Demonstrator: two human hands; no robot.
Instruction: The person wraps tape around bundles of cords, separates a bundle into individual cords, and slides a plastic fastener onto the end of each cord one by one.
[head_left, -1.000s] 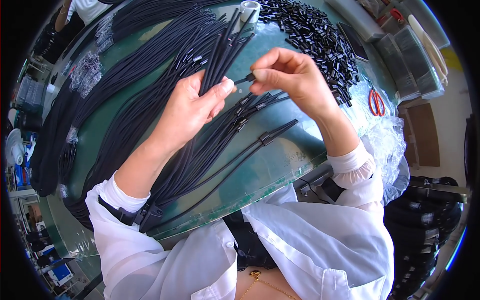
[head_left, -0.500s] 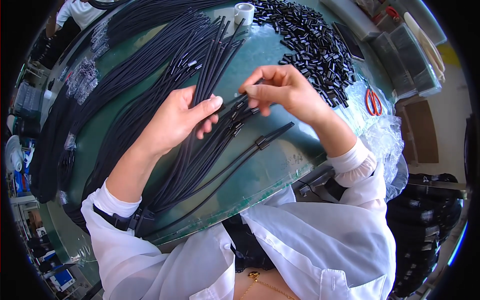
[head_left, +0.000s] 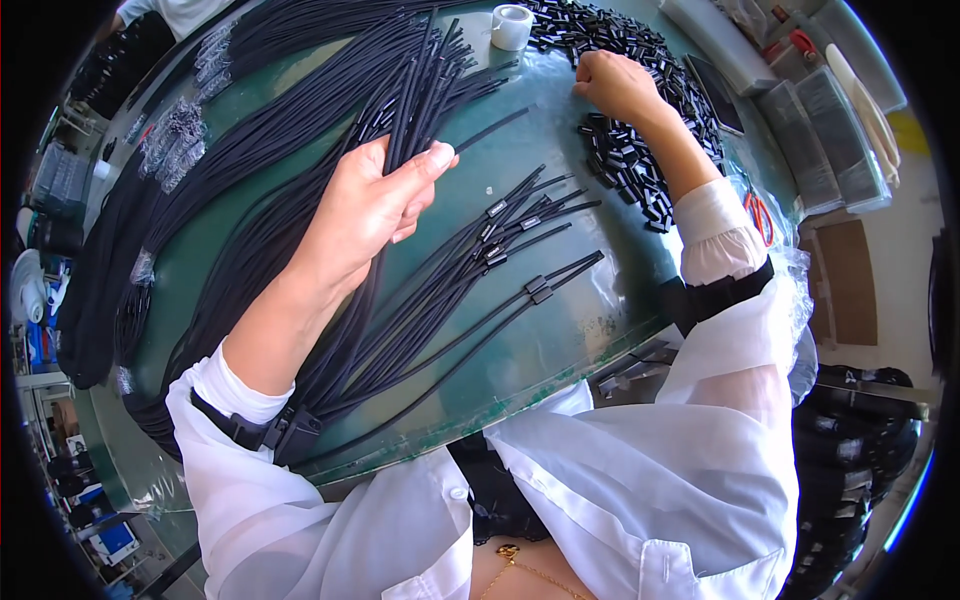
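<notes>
My left hand point(head_left: 375, 200) is closed round a bundle of thin black cords point(head_left: 412, 95), thumb on top, with the cord ends pointing away from me. One single cord point(head_left: 498, 124) sticks out to the right past the thumb. My right hand point(head_left: 618, 85) is at the left side of a heap of small black tube-like pieces point(head_left: 635, 165). Its fingers are curled down, and whatever lies under the fingertips is hidden. Between my arms lie several cords with small black pieces fitted near their ends; one such piece point(head_left: 539, 290) joins two cords side by side.
Long bundles of black cords point(head_left: 250, 130), partly wrapped in clear film, cover the left of the green table point(head_left: 480, 385). A white tape roll point(head_left: 511, 27) stands at the back. Red-handled scissors point(head_left: 760, 218), a dark phone-like slab point(head_left: 715, 95) and clear plastic boxes point(head_left: 815, 140) are at right.
My right hand has left the cord ends beside my left hand and moved away and right to the heap. The fitted cords now lie spread on the table. My left hand keeps its bundle.
</notes>
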